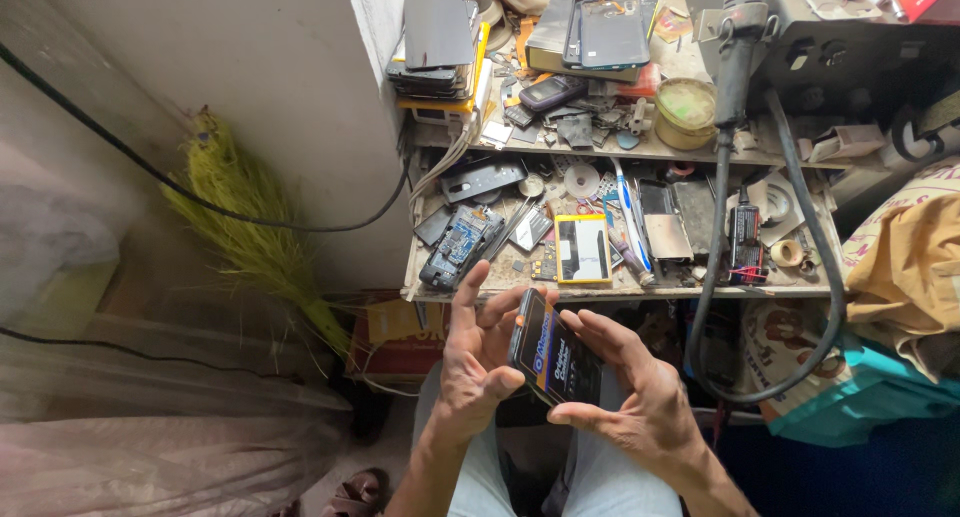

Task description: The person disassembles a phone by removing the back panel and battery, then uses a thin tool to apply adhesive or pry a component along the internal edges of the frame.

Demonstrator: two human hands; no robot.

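Fingers (478,299) of your left hand (478,362) wrap the near edge of the phone (553,357), thumb pressed on its lit screen side, while your right hand (635,392) pinches the opposite edge between thumb and fingertips; both hands are closed on the one phone, held tilted above your lap, just in front of the tabletop (620,289). Keep the grip on the edges, I'd say, with light, even pressure so the phone doesn't twist or slip toward the floor. Counted outward: one phone in hand; on the tabletop one yellow-framed battery (583,248), one bare blue circuit board (460,245), one blue-handled tool (628,217) and one roll of tape (788,252); on the shelf above, one stack of dark phone panels (437,39) and one round tin (685,113). Beyond, one straw broom (250,227) leans on the wall.
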